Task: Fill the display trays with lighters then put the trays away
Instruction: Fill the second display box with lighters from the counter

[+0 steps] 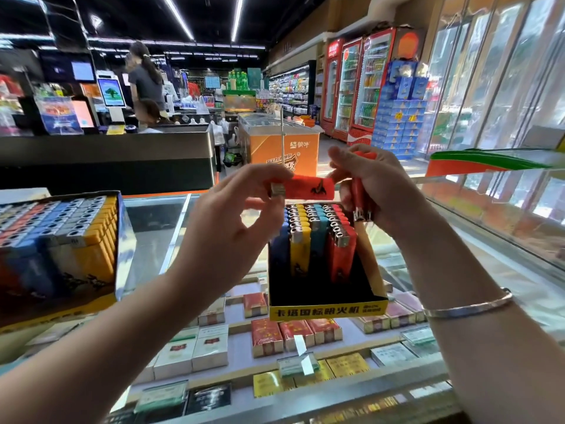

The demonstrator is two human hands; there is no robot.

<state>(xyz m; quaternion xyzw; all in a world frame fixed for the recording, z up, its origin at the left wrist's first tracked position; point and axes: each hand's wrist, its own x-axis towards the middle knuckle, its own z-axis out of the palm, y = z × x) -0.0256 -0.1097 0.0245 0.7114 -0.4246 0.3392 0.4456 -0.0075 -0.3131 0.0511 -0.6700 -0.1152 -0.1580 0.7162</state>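
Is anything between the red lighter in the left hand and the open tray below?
Nothing visible. The red lighter, pinched by the left hand, hangs over the yellow tray, whose front is unfilled.

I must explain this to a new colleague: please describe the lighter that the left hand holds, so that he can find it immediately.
Above the yellow-fronted tray on the glass counter, find the left hand. It pinches a red lighter lying sideways in the air; the tray's lighters stand upright.

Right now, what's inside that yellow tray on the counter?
The yellow tray holds upright lighters in blue, yellow, teal and red rows, with its front part bare. The back rows sit behind the left hand, right hand and held red lighter, so they're partly hidden.
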